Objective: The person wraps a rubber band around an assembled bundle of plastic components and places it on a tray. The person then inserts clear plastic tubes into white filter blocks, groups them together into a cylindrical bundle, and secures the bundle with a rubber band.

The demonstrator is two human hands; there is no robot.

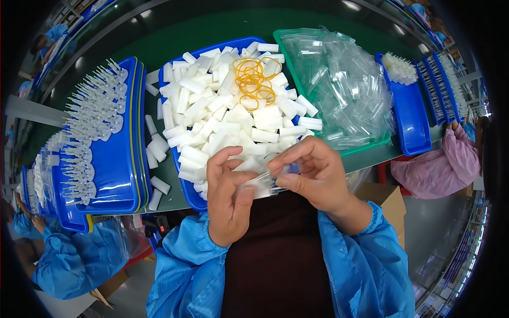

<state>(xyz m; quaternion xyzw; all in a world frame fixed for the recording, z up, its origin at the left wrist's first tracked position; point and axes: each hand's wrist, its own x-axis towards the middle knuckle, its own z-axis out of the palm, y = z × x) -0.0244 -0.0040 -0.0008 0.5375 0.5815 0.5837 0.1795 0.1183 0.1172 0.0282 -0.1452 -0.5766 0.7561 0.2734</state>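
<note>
In front of my chest, my left hand is closed around a clear plastic sleeve. The fingertips of my right hand pinch the same clear plastic from the other side. Whether more than one piece is held, or a white piece sits within, I cannot make out. Just beyond my hands lies a heap of short white foam-like blocks in a blue tray. Yellow rubber bands rest on top of the heap. To its right, a green tray carries a pile of clear plastic sleeves.
Stacked blue trays at left bear rows of spiky white parts. At right stands another blue tray. Loose white blocks lie on the green table. Co-workers in blue and pink sit either side; a cardboard box stands below right.
</note>
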